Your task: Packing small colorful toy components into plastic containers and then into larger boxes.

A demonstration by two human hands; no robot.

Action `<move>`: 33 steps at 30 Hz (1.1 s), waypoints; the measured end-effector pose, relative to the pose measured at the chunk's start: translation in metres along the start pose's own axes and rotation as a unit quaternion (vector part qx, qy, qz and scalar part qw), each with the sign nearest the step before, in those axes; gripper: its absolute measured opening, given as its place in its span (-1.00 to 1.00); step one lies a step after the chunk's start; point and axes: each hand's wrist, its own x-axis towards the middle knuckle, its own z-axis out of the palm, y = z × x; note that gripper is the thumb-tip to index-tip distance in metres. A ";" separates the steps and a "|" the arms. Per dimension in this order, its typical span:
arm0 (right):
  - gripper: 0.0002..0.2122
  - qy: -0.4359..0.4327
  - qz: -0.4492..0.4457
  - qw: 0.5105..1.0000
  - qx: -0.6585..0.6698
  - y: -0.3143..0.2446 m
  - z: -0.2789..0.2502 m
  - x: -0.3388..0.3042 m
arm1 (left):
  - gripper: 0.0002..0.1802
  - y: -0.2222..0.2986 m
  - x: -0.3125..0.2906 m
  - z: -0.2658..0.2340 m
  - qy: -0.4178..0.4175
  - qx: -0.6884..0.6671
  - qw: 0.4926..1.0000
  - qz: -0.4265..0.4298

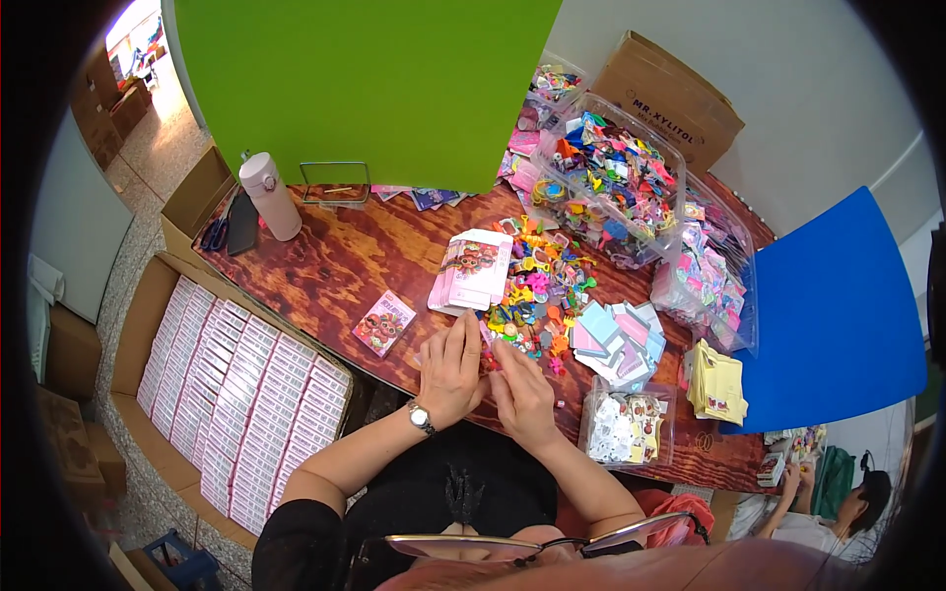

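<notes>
My left hand point(451, 366) and my right hand point(524, 396) meet at the near edge of the wooden table, fingers bent together. Between their fingertips shows the edge of a thin pinkish piece point(486, 335); its kind is mostly hidden by the fingers. Just beyond lies a stack of flat pink-and-white printed cartons point(473, 266). Small colourful plastic toys point(540, 281) are heaped beside it, reaching close to my right hand. To the left of my left hand rests a filled-looking pink printed box point(384, 323). Loose pale blue, pink and white cards point(621, 340) spread to the right.
A large carton point(182, 473) of packed small boxes stands at the left. A pink bottle point(270, 197) and dark phone point(241, 225) sit back left. Clear bins point(680, 212) fill the back right; a tub point(589, 433) and yellow packets point(717, 384) lie right. Another person works far right.
</notes>
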 end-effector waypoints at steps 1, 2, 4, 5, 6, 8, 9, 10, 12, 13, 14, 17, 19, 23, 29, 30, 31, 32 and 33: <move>-0.67 -0.014 0.066 0.996 0.051 0.000 0.001 -0.004 | -0.01 -0.001 0.001 0.000 -0.033 -0.001 0.999 0.000; -0.65 -0.025 0.133 0.986 0.099 0.003 0.000 -0.007 | 0.01 -0.002 0.003 0.001 -0.067 -0.004 0.998 0.004; -0.64 -0.019 0.234 0.961 0.148 0.025 -0.006 -0.006 | 0.06 0.003 0.014 -0.013 -0.049 -0.042 0.997 0.037; -0.63 -0.015 0.324 0.922 0.209 0.038 -0.009 -0.004 | 0.11 0.001 0.017 -0.018 -0.030 -0.069 0.995 0.060; -0.63 0.031 0.358 0.885 0.296 0.053 -0.010 -0.001 | 0.29 -0.008 0.016 -0.017 0.033 -0.133 0.987 0.082; -0.64 0.098 0.416 0.753 0.500 0.062 -0.014 0.000 | 0.39 -0.017 0.015 -0.016 0.045 -0.218 0.973 0.056; -0.64 0.104 0.415 0.755 0.496 0.059 -0.014 -0.001 | 0.46 -0.018 0.013 -0.006 0.032 -0.287 0.957 0.037; -0.65 0.063 0.429 0.717 0.545 0.054 -0.013 -0.002 | 0.46 -0.018 0.010 0.008 0.031 -0.291 0.955 0.041; -0.63 -0.041 0.472 0.672 0.570 0.044 -0.010 -0.001 | 0.40 -0.017 0.002 0.036 -0.030 -0.439 0.897 -0.043; -0.63 -0.063 0.474 0.670 0.568 0.047 -0.010 -0.001 | 0.36 -0.021 -0.003 0.043 -0.057 -0.403 0.913 -0.031; -0.63 -0.082 0.479 0.667 0.565 0.051 -0.012 -0.004 | 0.36 -0.018 0.000 0.045 -0.060 -0.408 0.910 -0.026; -0.58 -0.169 0.393 0.893 0.138 0.097 -0.044 0.012 | 0.16 -0.015 0.002 0.035 -0.008 -0.371 0.928 -0.036; -0.50 -0.089 0.199 0.949 -0.227 0.179 -0.071 -0.007 | 0.05 -0.010 0.004 0.036 -0.035 -0.383 0.919 -0.087; -0.48 -0.178 0.323 0.871 -0.324 0.226 -0.091 -0.031 | -0.02 -0.006 0.007 0.033 -0.036 -0.368 0.923 -0.106; -0.68 -0.085 0.338 0.898 -0.269 0.222 -0.085 -0.036 | -0.09 -0.017 -0.005 0.047 -0.053 -0.326 0.937 -0.112; -0.71 -0.070 0.382 0.908 -0.156 0.222 -0.091 -0.035 | -0.15 -0.017 -0.006 0.049 -0.053 -0.330 0.934 -0.128; -0.74 -0.055 0.420 0.905 -0.040 0.222 -0.097 -0.035 | -0.21 -0.017 -0.006 0.051 -0.054 -0.334 0.930 -0.145; -0.74 -0.058 0.421 0.905 -0.039 0.216 -0.104 -0.033 | -0.21 -0.016 -0.005 0.052 -0.055 -0.333 0.930 -0.147; -0.78 -0.017 0.378 0.925 -0.030 0.202 -0.109 -0.026 | -0.23 -0.017 -0.005 0.050 -0.055 -0.328 0.929 -0.162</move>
